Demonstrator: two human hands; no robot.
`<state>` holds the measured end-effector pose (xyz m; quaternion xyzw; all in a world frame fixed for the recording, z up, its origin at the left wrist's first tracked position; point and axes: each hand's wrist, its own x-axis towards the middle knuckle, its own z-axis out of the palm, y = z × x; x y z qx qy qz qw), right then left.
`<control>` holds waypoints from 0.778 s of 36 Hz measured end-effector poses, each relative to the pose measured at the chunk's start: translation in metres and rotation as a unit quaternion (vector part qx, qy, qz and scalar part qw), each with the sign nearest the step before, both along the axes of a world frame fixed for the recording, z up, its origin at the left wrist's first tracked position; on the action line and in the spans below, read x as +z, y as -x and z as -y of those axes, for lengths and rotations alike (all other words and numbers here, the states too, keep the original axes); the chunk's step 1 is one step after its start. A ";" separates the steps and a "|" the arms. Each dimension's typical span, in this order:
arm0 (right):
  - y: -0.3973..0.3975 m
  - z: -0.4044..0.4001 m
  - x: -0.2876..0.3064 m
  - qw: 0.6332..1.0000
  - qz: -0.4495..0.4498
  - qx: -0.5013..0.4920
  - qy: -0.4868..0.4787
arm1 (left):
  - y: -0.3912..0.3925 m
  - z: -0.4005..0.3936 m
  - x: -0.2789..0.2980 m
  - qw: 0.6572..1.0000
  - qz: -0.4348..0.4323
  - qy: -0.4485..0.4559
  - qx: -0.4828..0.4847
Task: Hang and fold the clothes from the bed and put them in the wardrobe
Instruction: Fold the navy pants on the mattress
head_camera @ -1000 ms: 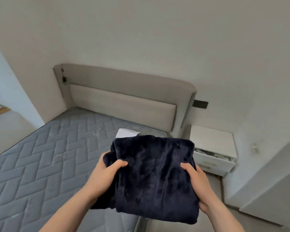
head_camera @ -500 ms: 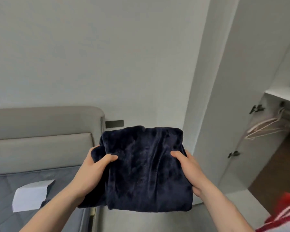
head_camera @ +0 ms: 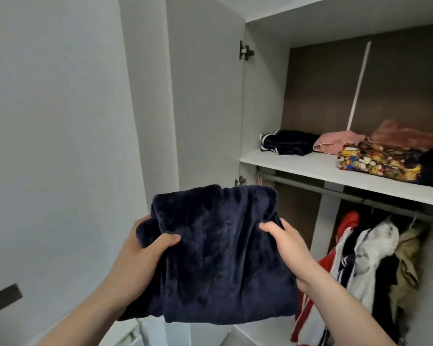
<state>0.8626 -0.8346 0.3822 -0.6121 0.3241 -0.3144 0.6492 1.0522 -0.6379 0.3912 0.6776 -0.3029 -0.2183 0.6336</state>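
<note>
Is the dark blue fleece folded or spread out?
Folded: the dark blue fleece is a compact layered bundle held between the left hand and right hand.

left hand (head_camera: 140, 255), right hand (head_camera: 289, 248), thumbs uppermost, gripping

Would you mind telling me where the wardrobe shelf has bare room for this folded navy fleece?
The shelf is bare along its front left, between the wardrobe's side wall and the patterned bundle, in front of the navy striped garment and pink garment. The right side is crowded. Both hands hold the folded navy fleece.
</note>
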 end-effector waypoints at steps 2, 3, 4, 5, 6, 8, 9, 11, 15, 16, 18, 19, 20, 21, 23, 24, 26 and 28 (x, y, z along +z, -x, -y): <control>0.000 0.010 0.008 1.000 0.003 -0.031 0.007 | -0.009 0.021 0.009 0.999 0.012 0.010 -0.035; 0.000 0.015 0.012 0.999 0.006 -0.044 0.010 | -0.013 0.031 0.013 0.998 0.018 0.015 -0.054; 0.000 0.020 0.015 0.998 0.009 -0.057 0.015 | -0.017 0.040 0.018 0.997 0.023 0.019 -0.070; -0.001 0.024 0.018 0.997 0.010 -0.071 0.020 | -0.023 0.048 0.021 0.996 0.030 0.021 -0.084; -0.001 0.029 0.020 0.996 0.010 -0.087 0.026 | -0.028 0.057 0.025 0.994 0.038 0.020 -0.096; -0.001 0.035 0.024 0.992 0.016 -0.117 0.033 | -0.037 0.074 0.030 0.991 0.042 0.016 -0.123; -0.001 0.037 0.026 0.991 0.020 -0.129 0.031 | -0.040 0.082 0.032 0.990 0.043 0.013 -0.131; 0.003 0.041 0.030 0.988 0.025 -0.151 0.034 | -0.043 0.098 0.038 0.989 0.041 0.013 -0.143; 0.014 0.051 0.038 0.979 0.033 -0.195 0.045 | -0.041 0.130 0.050 0.979 0.050 0.019 -0.194; 0.017 0.055 0.040 0.977 0.036 -0.205 0.045 | -0.038 0.138 0.054 0.976 0.051 0.018 -0.209; 0.023 0.064 0.045 0.971 0.036 -0.230 0.048 | -0.035 0.155 0.061 0.968 0.050 0.021 -0.244; 0.026 0.069 0.047 0.968 0.036 -0.244 0.050 | -0.034 0.165 0.063 0.965 0.050 0.020 -0.259; 0.029 0.075 0.049 0.965 0.034 -0.255 0.053 | -0.032 0.174 0.067 0.963 0.044 0.019 -0.266; 0.031 0.080 0.051 0.962 0.034 -0.264 0.054 | -0.033 0.184 0.070 0.961 0.039 0.017 -0.272; 0.036 0.092 0.056 0.959 0.032 -0.278 0.054 | -0.031 0.203 0.077 0.957 0.041 0.011 -0.287; 0.039 0.098 0.058 0.957 0.033 -0.283 0.051 | -0.031 0.213 0.080 0.954 0.043 0.012 -0.296; 0.043 0.111 0.064 0.956 0.037 -0.289 0.044 | -0.028 0.233 0.086 0.948 0.048 0.018 -0.313; 0.046 0.126 0.070 0.954 0.039 -0.294 0.043 | -0.023 0.251 0.093 0.943 0.054 0.028 -0.326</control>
